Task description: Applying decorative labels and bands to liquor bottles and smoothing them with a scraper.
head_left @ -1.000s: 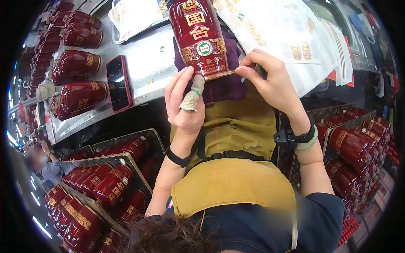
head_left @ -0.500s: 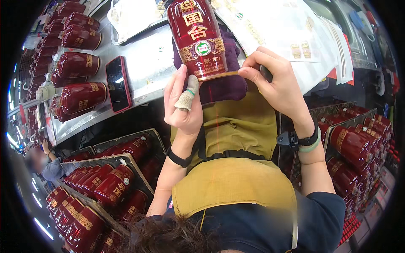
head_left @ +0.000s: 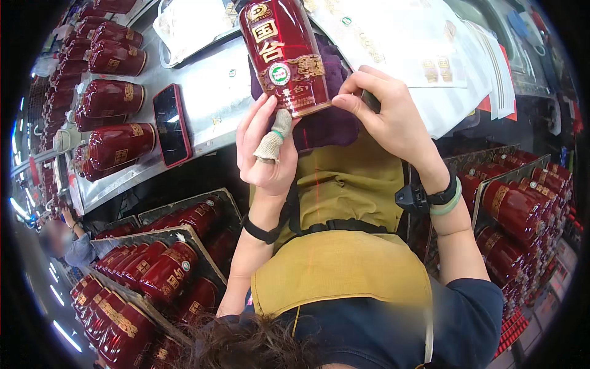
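Observation:
A dark red bottle (head_left: 286, 61) with gold lettering and a round green-and-white emblem lies on a folded purple cloth (head_left: 338, 126), its base toward me. My left hand (head_left: 264, 144) grips the base end; its thumb wears a knitted finger cover (head_left: 273, 142) and presses at the rim. At the right side of the base, my right hand (head_left: 384, 111) is closed in a pinch on the end of a thin gold strip (head_left: 316, 110) that runs along the base edge. A dark object (head_left: 370, 100), mostly hidden, sits inside the right hand's fingers.
A dark phone with a red edge (head_left: 172, 125) lies on the metal table (head_left: 212, 114) at left, beside rows of red bottles (head_left: 114, 98). White printed sheets (head_left: 424, 55) cover the right side. Crates of bottles (head_left: 166, 270) stand on both sides. Another person (head_left: 67, 240) is at far left.
The bottle has turned, carrying its lettering and emblem to the left. My right hand has moved left, closer to the base, and the stretch of gold strip between them is shorter.

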{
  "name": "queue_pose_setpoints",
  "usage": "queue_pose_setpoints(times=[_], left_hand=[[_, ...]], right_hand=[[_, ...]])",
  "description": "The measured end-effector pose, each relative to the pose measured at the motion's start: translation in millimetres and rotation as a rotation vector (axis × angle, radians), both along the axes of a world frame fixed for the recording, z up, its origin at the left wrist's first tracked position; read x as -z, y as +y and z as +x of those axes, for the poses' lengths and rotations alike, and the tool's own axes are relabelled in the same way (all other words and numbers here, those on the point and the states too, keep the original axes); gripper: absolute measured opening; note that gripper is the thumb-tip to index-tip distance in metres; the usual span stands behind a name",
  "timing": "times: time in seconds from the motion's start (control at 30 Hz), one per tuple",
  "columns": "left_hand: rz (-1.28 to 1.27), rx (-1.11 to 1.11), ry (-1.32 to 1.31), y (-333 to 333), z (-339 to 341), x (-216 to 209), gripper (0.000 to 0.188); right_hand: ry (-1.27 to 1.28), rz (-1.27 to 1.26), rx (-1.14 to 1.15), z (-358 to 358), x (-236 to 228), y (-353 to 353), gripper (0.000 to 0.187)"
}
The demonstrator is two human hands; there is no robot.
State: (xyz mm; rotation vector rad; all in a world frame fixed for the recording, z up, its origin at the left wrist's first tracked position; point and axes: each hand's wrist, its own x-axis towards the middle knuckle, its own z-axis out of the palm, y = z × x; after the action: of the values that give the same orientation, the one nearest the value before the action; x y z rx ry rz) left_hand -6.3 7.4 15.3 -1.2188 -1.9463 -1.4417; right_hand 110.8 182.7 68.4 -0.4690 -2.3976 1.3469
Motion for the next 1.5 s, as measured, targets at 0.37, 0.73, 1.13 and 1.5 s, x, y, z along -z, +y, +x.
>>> queue_pose_setpoints(times=[0.37, 0.73, 1.13, 1.5], left_hand=[[-0.168, -0.068, 0.218, 4, 7, -17, 0.031], [-0.058, -0.038, 0.03, -4, 3, 5, 0.042], [-0.062, -0.022, 0.113, 5, -1, -9, 0.028], [-0.135, -0.116, 0.184, 3, 8, -9, 0.029]], right_hand=[[-0.029, -0.022, 0.025, -2, 2, 0, 0.021], [0.01, 0.009, -0.021, -3, 4, -2, 0.016], [0.011, 0.007, -0.029, -4, 1, -3, 0.016], [-0.006, -0.061, -0.006, -4, -1, -3, 0.019]])
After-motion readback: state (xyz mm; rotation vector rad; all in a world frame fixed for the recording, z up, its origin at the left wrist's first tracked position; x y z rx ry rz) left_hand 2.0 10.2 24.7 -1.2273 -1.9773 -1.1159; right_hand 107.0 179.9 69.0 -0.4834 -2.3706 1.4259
